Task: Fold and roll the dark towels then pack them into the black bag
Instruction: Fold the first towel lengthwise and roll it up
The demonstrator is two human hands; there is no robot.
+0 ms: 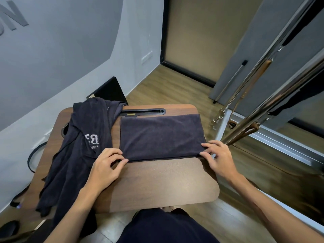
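I'm mid-fold: left hand and right hand each have a pinching grip on the folded towel's near corners on the surface; next, I judge, another even fold or roll.

The crumpled dark towel lying on the left of the wooden lap table carries a pale printed logo; its letters appear mirrored, with something like "RE" in large characters and a smaller line below that seems to begin "POW", the rest hidden in a fold. On the grey wall at upper left stand large raised grey letters, cut off by the frame edge, of which only an "N" and part of a round letter show.
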